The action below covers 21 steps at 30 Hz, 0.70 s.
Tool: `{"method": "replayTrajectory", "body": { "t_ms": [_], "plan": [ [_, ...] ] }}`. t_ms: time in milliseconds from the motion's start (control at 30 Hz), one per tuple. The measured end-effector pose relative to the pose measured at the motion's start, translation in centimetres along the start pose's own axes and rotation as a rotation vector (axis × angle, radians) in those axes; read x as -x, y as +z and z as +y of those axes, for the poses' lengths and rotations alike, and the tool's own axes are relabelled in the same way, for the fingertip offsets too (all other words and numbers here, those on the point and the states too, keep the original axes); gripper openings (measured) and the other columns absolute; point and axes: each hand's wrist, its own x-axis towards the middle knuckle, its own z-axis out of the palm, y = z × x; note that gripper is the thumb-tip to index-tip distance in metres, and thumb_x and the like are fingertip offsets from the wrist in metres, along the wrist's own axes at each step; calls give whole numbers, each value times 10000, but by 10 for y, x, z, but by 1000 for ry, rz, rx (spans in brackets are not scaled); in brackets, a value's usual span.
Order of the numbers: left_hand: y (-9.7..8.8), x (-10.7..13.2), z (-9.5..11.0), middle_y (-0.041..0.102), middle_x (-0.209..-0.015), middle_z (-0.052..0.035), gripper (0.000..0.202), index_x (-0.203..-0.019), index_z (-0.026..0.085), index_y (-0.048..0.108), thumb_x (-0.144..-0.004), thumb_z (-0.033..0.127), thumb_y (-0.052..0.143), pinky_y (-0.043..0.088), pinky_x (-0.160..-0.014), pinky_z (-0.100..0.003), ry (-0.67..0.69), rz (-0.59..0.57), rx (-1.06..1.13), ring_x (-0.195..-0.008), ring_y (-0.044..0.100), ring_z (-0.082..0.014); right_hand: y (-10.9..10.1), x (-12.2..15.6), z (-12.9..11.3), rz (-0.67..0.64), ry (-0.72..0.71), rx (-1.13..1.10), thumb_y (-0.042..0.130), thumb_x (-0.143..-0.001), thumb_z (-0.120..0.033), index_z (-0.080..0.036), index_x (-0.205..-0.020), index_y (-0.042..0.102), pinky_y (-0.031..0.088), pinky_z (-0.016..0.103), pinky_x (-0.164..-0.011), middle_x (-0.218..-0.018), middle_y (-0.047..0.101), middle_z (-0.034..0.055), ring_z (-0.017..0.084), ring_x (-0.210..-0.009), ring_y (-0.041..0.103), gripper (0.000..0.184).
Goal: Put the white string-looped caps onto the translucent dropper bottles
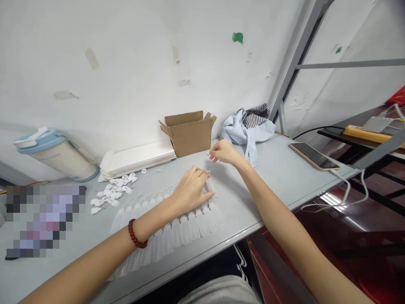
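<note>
Two rows of translucent plastic bottles (177, 232) with thin, stringy tips lie side by side on the grey table (253, 198). My left hand (191, 190) is over the right end of the rows, thumb and fingers closed around a whitish translucent bottle (208, 184), partly hidden by the fingers. Just beyond it, my right hand (224, 152) is raised a little above the table with its fingers pinched. A tiny white bit shows at those fingertips, too small to name. Left of the bottles, small white caps (110, 191) lie in a loose pile.
Against the wall stand an open cardboard box (193, 137), a stack of white flat sheets (139, 158) and a light blue cloth bag (236, 126). A tumbler (60, 156) leans at the left. At the right edge lies a phone (313, 155) with a white cable.
</note>
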Motion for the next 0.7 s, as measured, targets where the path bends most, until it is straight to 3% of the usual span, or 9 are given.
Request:
{"method": "replayTrajectory", "body": {
  "t_ms": [333, 533, 700],
  "plan": [
    [-1, -2, 4, 687, -922, -151, 297, -939, 111, 661, -739, 329, 640, 503, -774, -459, -112, -54, -10, -957, 570, -341, 8, 2, -1, 21, -68, 58, 541, -695, -46, -129, -567, 611, 456, 227, -487, -663, 697, 88, 155, -496, 640, 168],
    [-2, -2, 7, 671, -1031, -173, 415, -1087, 52, 628, -744, 287, 632, 486, -837, -444, -171, -127, -18, -1011, 548, -342, 8, -3, 4, 47, -49, 95, 513, -714, -15, -115, -703, 664, 468, 226, -513, -709, 710, 93, 164, -557, 665, 181],
    [-2, 1, 6, 667, -1037, -170, 406, -1095, 76, 620, -748, 286, 613, 488, -805, -436, -160, -129, -31, -1009, 555, -343, 11, -10, 14, 111, -71, 237, 471, -713, 3, -117, -815, 703, 490, 260, -617, -790, 721, 98, 190, -663, 677, 281]
  ]
}}
